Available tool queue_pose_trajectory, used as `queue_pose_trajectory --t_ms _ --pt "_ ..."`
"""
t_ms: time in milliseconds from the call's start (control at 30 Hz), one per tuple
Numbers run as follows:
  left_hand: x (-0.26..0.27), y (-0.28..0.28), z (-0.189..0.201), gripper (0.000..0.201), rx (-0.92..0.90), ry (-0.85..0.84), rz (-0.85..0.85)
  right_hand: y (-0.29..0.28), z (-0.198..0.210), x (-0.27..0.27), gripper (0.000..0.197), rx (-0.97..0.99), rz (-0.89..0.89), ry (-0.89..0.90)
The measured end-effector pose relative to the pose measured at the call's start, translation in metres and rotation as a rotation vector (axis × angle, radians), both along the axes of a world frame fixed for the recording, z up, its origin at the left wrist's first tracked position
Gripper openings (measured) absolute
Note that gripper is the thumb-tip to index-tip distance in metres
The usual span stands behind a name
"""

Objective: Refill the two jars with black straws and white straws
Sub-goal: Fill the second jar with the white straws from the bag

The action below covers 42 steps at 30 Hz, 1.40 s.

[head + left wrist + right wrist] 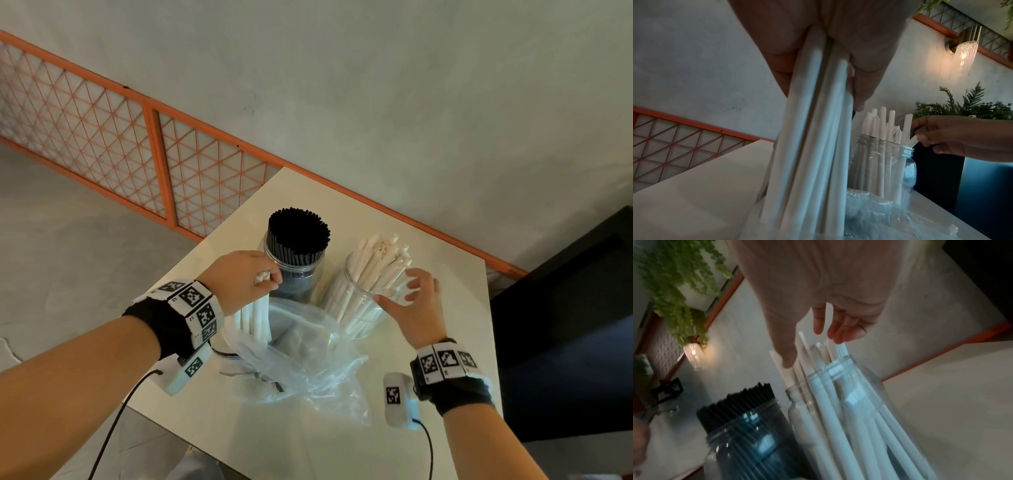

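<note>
Two clear jars stand on a white table. The left jar is packed with black straws; the right jar holds white straws leaning toward its far side. My left hand grips a bundle of white straws upright, their lower ends inside a clear plastic bag; the same bundle fills the left wrist view. My right hand hovers open at the white-straw jar's rim, fingers spread near the straw tips, holding nothing.
The crumpled plastic bag spreads across the table in front of both jars. An orange lattice railing runs behind the table, and a dark bench stands to the right. The table's near edge is beneath my forearms.
</note>
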<state>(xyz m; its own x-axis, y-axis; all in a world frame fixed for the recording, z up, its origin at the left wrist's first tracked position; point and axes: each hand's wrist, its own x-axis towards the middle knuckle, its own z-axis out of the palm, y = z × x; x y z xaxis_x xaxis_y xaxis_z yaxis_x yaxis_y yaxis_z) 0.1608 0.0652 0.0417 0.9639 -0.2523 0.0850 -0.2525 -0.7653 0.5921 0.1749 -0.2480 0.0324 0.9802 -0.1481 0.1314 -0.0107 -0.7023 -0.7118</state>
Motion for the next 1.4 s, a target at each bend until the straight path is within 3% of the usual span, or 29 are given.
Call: queue_pose_trajectory --t_ms 100,167,333,467,633,733,867,967,1100,1200,1333,1400 --pt "0.001 -0.001 0.0 0.008 0.0 -0.001 0.001 0.002 -0.014 0.003 0.023 -0.055 0.002 -0.089" --pt "0.001 -0.002 0.0 0.008 -0.009 0.006 0.003 0.004 -0.013 0.006 0.011 -0.034 -0.018 -0.127" --pt "0.0 0.0 0.0 0.006 -0.011 0.019 0.01 0.005 0.017 0.017 0.013 0.12 -0.097 -0.29" --pt "0.0 0.0 0.0 0.006 -0.003 0.003 0.011 0.001 0.031 0.04 0.003 -0.113 -0.023 -0.273" --pt "0.0 0.002 -0.001 0.006 -0.015 0.005 0.012 -0.002 0.009 0.05 0.012 -0.414 -0.002 -0.258" --pt "0.0 0.004 -0.003 0.005 -0.022 0.005 0.015 -0.008 -0.002 0.04 0.02 -0.299 -0.059 -0.369" --pt "0.001 0.004 -0.002 0.006 -0.011 0.011 0.008 -0.004 -0.01 0.021 0.031 -0.003 -0.163 -0.23" --pt "0.001 0.004 -0.001 0.007 -0.01 0.018 0.004 0.005 -0.013 0.015 0.03 0.038 -0.164 -0.206" --pt "0.0 0.004 -0.002 0.006 -0.015 0.027 0.014 0.012 -0.005 0.022 0.024 0.09 -0.168 -0.304" --pt "0.0 0.004 -0.001 0.006 -0.01 0.023 0.016 0.014 0.005 0.033 0.026 0.049 -0.121 -0.32" --pt "0.001 0.003 0.001 0.007 -0.002 0.02 0.021 0.014 -0.002 0.039 0.016 -0.156 0.026 -0.27" --pt "0.001 0.002 0.001 0.007 0.004 0.017 0.017 0.014 -0.01 0.036 0.015 -0.25 0.034 -0.336"
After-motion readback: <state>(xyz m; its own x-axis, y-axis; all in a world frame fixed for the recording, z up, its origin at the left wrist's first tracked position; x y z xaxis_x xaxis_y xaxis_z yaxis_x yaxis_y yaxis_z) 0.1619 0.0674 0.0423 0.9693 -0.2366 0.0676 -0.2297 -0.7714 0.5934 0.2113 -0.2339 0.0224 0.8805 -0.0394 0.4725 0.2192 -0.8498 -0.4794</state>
